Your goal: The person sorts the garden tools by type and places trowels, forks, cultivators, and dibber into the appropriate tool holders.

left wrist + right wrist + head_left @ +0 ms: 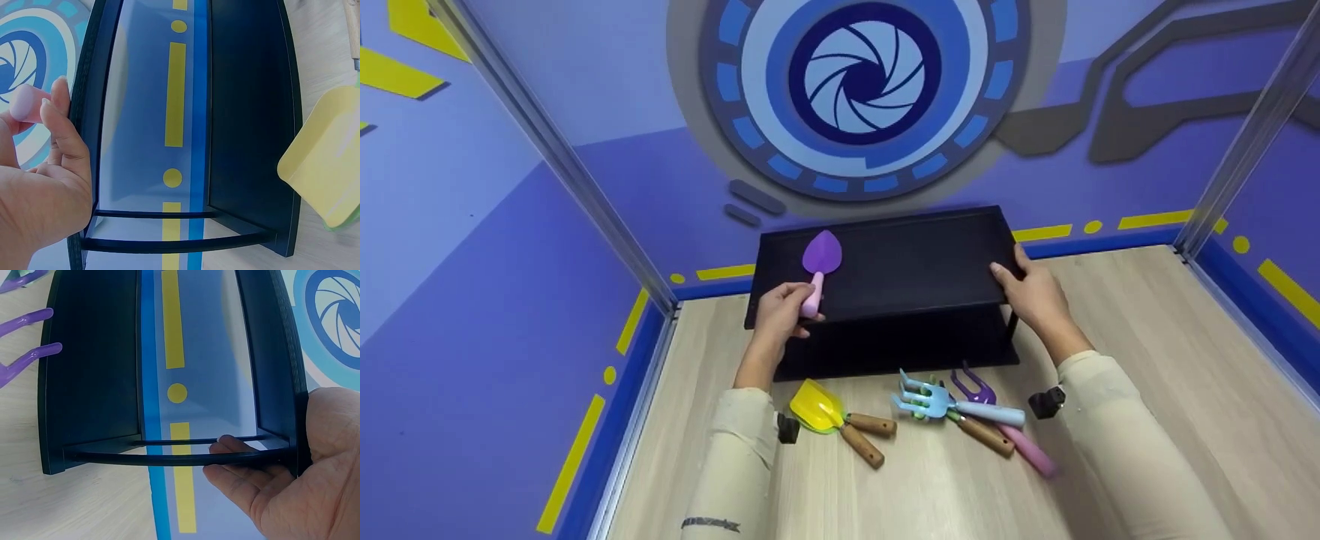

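Observation:
My left hand pinches the pink handle of a hand trowel with a purple blade. Its blade lies over the top tier of a black two-tier shelf, pointing at the wall; whether it touches the surface I cannot tell. In the left wrist view, the handle end shows between thumb and fingers. At the shelf's right end, my right hand grips the upper board, thumb on top. The right wrist view shows that hand's fingers below the board, by the side bar.
Before the shelf lie a yellow trowel and two wooden handles, with a green edge under the blade. To their right, a light blue hand rake, a purple fork with pink handle and another wooden handle overlap. Panels enclose the tabletop.

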Motion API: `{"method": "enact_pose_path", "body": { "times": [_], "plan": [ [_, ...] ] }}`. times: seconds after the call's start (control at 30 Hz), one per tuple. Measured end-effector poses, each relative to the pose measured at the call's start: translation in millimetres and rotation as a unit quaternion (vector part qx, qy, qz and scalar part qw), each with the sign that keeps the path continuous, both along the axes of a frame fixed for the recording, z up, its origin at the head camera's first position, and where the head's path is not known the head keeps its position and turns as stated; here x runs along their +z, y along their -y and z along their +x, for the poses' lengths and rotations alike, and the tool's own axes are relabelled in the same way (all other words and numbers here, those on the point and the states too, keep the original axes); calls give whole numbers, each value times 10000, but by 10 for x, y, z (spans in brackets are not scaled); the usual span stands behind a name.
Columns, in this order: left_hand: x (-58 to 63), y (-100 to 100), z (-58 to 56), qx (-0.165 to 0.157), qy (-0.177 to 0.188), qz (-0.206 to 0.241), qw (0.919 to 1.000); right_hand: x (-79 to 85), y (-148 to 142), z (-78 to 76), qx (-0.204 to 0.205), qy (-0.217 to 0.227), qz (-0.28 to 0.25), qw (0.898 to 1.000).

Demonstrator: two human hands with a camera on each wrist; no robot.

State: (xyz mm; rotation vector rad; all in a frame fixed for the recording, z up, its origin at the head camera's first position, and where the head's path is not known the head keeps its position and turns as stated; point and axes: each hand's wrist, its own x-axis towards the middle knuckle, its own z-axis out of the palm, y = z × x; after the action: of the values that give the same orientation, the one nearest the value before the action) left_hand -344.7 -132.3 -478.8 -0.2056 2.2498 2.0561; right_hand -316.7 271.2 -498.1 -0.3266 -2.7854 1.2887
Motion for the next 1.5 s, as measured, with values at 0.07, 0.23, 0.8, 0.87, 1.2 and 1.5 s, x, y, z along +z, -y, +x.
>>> {"method": "enact_pose_path", "body": {
  "times": [0.07,0.23,0.8,0.87,1.2,1.5],
  "plan": [
    [1,-1,4,3,-15,-62,10000,-5,-2,-1,2,-16,13,10000],
    [5,-8,3,-40,-66,-112,9999,-14,-7,-1,-26,-9,37,10000],
    [21,-12,13,-103,-126,-139,9998,-1,-1,9,-38,50,27,10000],
    [21,-8,16,-99,-125,-122,9998,2,3,6,-22,52,20,10000],
    [-1,13,4,-49,-73,-167,9998,12,21,-3,5,30,23,10000],
    [-6,0,1,-52,-12,-258,9997,2,5,11,17,28,-2,10000]
  ]
}}
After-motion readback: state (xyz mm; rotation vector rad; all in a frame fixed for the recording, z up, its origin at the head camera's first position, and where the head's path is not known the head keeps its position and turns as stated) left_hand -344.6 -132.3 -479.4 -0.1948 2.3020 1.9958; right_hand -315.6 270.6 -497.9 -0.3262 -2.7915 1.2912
